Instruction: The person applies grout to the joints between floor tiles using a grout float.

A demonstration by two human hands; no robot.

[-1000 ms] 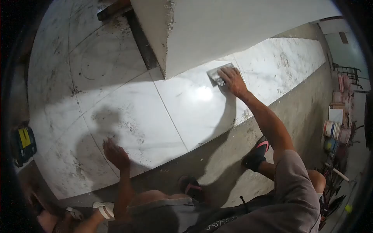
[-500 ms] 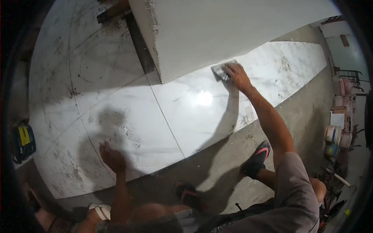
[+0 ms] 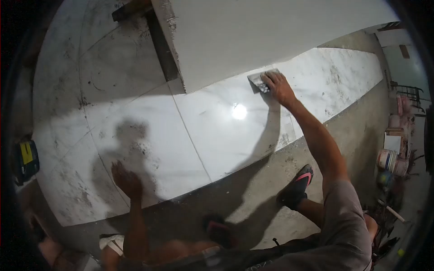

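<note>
Head view: right hand [image 3: 279, 89] gripping a flat grey pad [image 3: 260, 82], probably a float, on the white tiles [image 3: 226, 144] right beside the pale wall [image 3: 253, 40], while the left hand [image 3: 127, 181], fingers spread, holds nothing visible low over the tiling.

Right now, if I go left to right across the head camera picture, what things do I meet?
Dark case, left hand, shiny spot, right hand holding a flat tool, bucket.
</note>
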